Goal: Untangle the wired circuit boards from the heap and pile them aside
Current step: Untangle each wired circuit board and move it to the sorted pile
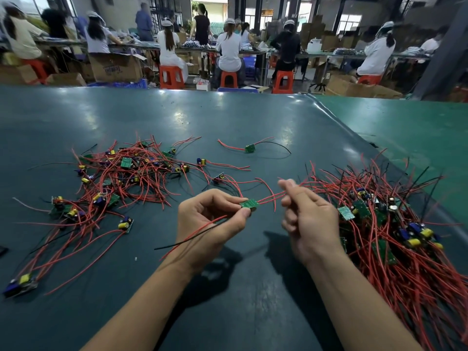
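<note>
Two bare forearms reach in from the near edge, and a small green circuit board [249, 204] is pinched between thumb and fingers of the left hand [210, 219], lifted over the dark teal desk [228, 115]. Its red and black tail wires [197, 230] are draped back across that hand. The red leads [271, 197] on the board's other end are pinched by the curled fingers of the right hand [307, 221], close beside the sorted pile of boards with red wires [395, 224] on the right. One board is judged to be at the straightening stage; next, the leads must be drawn free and the board laid on that pile. The tangled heap of boards [126, 178] is left at far left, wires crossing thickly. A lone board [250, 148] lies beyond. Seated workers [229, 50] are seen behind.
</note>
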A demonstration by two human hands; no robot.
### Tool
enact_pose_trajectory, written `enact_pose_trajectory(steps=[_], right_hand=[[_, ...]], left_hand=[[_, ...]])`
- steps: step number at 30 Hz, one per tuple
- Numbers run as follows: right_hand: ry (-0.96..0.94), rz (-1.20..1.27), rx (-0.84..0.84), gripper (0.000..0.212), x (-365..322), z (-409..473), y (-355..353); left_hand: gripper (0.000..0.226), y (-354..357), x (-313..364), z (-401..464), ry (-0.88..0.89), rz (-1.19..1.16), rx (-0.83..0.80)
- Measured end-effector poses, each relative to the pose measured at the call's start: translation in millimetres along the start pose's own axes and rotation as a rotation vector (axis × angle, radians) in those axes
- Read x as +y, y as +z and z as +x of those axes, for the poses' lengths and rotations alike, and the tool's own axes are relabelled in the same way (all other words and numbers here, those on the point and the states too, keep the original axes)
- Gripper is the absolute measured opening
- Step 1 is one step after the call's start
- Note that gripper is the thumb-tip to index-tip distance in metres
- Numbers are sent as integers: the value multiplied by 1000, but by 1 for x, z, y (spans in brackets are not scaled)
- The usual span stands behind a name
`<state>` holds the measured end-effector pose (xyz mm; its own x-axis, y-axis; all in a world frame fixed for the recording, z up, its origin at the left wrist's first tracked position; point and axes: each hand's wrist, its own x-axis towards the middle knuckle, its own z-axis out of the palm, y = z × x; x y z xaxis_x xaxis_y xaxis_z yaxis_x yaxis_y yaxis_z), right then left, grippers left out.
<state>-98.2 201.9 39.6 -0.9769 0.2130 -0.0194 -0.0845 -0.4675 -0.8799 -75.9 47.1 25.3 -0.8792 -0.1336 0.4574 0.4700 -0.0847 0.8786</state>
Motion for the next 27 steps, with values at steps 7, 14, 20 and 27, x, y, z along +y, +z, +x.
enact_pose_trajectory(steps=[7, 14, 20, 27], right_hand=[[-74, 198, 238, 23, -6, 7, -7], [25, -345, -451, 36, 21, -17, 8], [-332, -485, -460, 25, 23, -21, 6], [-516, -638, -469, 21, 25, -27, 8]], left_hand=[[8, -6, 2, 14, -161, -305, 188], [12, -14, 9, 20, -489, -515, 100], [20, -13, 10, 20, -492, -376, 26], [24, -12, 4, 19, -480, -307, -49]])
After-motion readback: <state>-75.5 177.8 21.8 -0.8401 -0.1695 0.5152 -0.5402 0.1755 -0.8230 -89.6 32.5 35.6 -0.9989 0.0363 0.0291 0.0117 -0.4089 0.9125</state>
